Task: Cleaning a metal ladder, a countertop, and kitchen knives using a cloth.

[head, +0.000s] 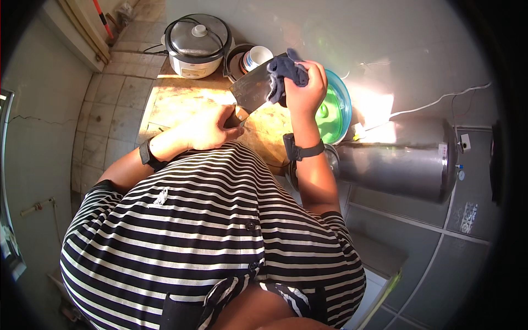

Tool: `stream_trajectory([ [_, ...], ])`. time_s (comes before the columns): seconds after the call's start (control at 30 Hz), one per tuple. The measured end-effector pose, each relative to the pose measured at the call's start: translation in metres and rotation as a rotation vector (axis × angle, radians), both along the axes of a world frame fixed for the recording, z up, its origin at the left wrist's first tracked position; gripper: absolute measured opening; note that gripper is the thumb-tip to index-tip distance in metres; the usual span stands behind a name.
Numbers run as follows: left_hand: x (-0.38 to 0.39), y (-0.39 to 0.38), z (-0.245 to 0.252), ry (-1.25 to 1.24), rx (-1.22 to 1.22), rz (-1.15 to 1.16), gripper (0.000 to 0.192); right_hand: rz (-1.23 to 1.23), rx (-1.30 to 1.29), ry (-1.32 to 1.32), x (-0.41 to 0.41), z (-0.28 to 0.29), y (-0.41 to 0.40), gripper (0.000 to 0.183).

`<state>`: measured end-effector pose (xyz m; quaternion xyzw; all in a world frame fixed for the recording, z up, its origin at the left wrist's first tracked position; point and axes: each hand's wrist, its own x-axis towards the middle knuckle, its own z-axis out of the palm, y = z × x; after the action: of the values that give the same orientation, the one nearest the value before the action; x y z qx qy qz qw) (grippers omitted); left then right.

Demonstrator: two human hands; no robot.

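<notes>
My left hand (212,128) grips the wooden handle of a cleaver (252,91), close in front of my striped shirt. The broad metal blade slants up and to the right, over a wooden tabletop (181,103). In my right hand (307,86) is a bunched dark blue cloth (286,74). The cloth lies against the far end of the blade and hides part of it. Both wrists wear black bands.
Behind the cleaver stand a rice cooker (196,45) with its cord on the lid, and a white cup (260,57) by a dark round pan (234,62). To the right are a basin with a green inside (332,115) and a large metal cylinder (396,161). A white cable (441,97) runs along the wall.
</notes>
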<state>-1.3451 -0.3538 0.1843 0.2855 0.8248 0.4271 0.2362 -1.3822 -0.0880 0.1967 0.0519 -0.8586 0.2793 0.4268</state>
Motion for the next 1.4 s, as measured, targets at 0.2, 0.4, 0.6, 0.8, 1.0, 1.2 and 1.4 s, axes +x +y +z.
stream_trajectory([
  [0.2, 0.001, -0.002, -0.001, -0.047, 0.114, 0.005, 0.035, 0.272, 0.205, -0.063, 0.049, 0.016, -0.070, 0.039],
  [0.4, 0.000, -0.002, 0.007, 0.002, -0.065, -0.018, 0.034, 0.089, 0.046, -0.050, 0.013, -0.003, -0.010, 0.032],
  [0.6, 0.003, -0.003, 0.000, -0.049, 0.035, -0.002, 0.034, -0.060, -0.003, -0.007, 0.014, 0.002, -0.016, 0.027],
  [0.8, -0.002, -0.004, 0.011, 0.030, -0.068, -0.002, 0.035, 0.222, 0.161, -0.049, 0.045, 0.007, -0.075, 0.034],
  [1.0, -0.002, -0.001, 0.007, 0.013, -0.151, 0.007, 0.037, 0.147, 0.060, -0.092, 0.012, -0.015, -0.029, 0.040],
  [1.2, -0.006, 0.000, 0.007, 0.112, -0.142, 0.015, 0.035, 0.137, 0.033, -0.125, 0.010, -0.011, -0.032, 0.036],
  [1.4, -0.011, 0.000, -0.005, -0.075, -0.040, 0.027, 0.035, 0.381, 0.052, -0.073, 0.034, 0.003, -0.061, 0.040],
])
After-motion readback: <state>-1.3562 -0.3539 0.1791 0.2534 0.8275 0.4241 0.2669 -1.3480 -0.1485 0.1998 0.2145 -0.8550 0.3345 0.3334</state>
